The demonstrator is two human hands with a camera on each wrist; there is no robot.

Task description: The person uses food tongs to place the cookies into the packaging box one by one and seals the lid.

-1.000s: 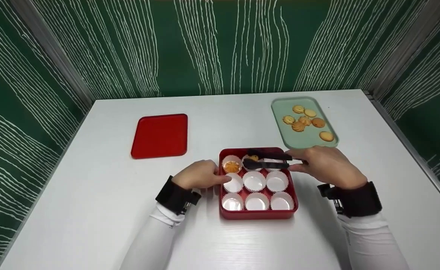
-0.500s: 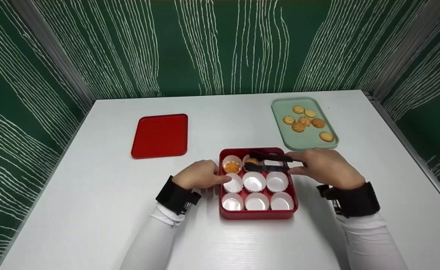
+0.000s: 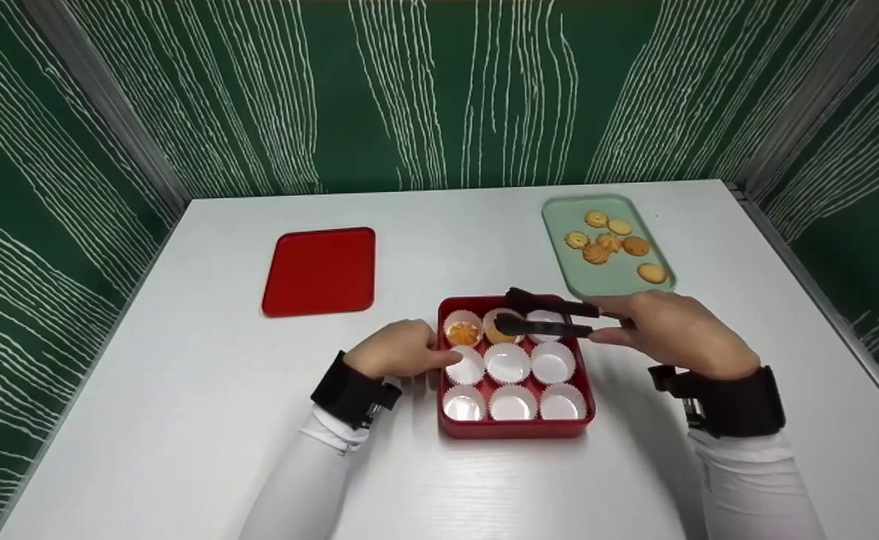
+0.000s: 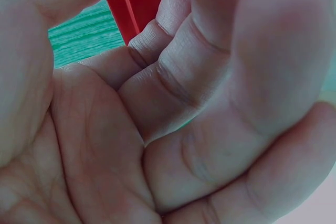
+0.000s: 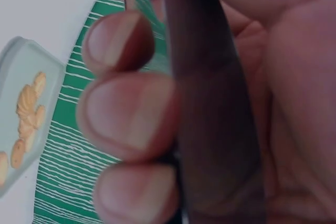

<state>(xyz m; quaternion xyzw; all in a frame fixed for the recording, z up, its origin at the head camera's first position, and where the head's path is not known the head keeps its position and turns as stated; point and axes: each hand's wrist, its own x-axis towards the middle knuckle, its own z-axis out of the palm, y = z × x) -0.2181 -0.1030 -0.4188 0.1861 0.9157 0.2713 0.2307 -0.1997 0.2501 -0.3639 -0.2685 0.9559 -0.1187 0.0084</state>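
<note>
Black tongs (image 3: 548, 328) are held in the grip of the right hand (image 3: 668, 330), whose thumb and fingers are closed around the handle; in the right wrist view three fingertips (image 5: 121, 111) are seen curled against its dark side. The two tong tips are spread apart, the lower one poised over the far middle paper cup (image 3: 493, 316) and the upper one over the far rim of the red box (image 3: 514, 430). A golden cookie (image 3: 496, 336) is held in that cup, partly covered by the tongs; whether it is touched by them cannot be told. By the grip of the left hand (image 3: 400, 349) the left wall of the box is pinched, the thumb being laid over the rim and the fingers curled outside. Inside the box, nine white paper cups (image 3: 508, 364) are arranged in three rows of three, and an orange, ridged cookie (image 3: 463, 334) is set in the far left one. Beyond the right hand, seven cookies (image 3: 595, 253) are gathered on a pale green tray (image 3: 604, 283), one of them placed apart near its near right corner. Farther to the left, well apart from the box, a red square tray (image 3: 321, 271) is laid flat. Box and trays are carried by the white worktop (image 3: 409, 480), which is backed by a green wall (image 3: 454, 90) marked with wavering white lines. Each wrist is wrapped in a black band (image 3: 732, 401).
</note>
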